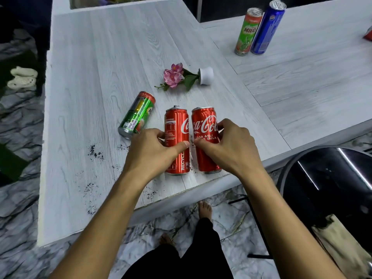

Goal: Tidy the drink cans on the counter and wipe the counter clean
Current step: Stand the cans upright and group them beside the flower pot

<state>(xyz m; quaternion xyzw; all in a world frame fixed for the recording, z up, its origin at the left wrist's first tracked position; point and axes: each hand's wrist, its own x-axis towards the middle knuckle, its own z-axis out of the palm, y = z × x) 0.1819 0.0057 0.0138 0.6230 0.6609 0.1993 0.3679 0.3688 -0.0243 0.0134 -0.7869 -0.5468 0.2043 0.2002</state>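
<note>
Two red cola cans stand side by side near the front edge of the pale wood-grain counter (100, 67). My left hand (153, 150) grips the left red can (177, 125), thumb across its front. My right hand (229, 148) grips the right red can (205, 121), thumb on its front and fingers round its right side. A green can (136, 115) lies on its side just left of them. Far right, a green Milo can (248, 32) and a blue can (267, 29) stand upright together. Black crumbs (94, 152) are scattered over the counter's front.
A small white pot with pink flowers (205, 76) lies tipped over behind the red cans. A black chair (326, 178) stands at the lower right beside the counter edge. A red item (368, 35) shows at the right border. Marble floor lies below.
</note>
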